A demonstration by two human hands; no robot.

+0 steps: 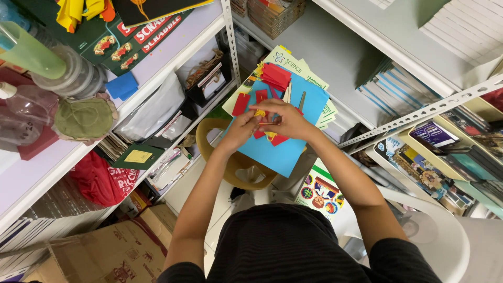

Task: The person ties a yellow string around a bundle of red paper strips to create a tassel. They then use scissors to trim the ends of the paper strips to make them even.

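We reach both bare forearms forward and bring them together in front of us. Our left hand (242, 127) and right hand (287, 119) meet, touching, with wrists angled inward. The fingers (264, 107) of both curl together in a close pinch.

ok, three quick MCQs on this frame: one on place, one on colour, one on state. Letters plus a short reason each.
1. Where do the red paper pieces lie?
A. on the blue sheet
B. on the cardboard box
C. on the white chair

2. What colour is the big sheet under the hands?
A. green
B. blue
C. black

3. How do the two hands stand?
A. far apart
B. one out of view
C. close together over the sheet

Key: 1 A, the red pieces rest on the blue sheet; 2 B, it is plainly blue; 3 C, the left hand and right hand meet, fingers pinching small red and yellow bits.
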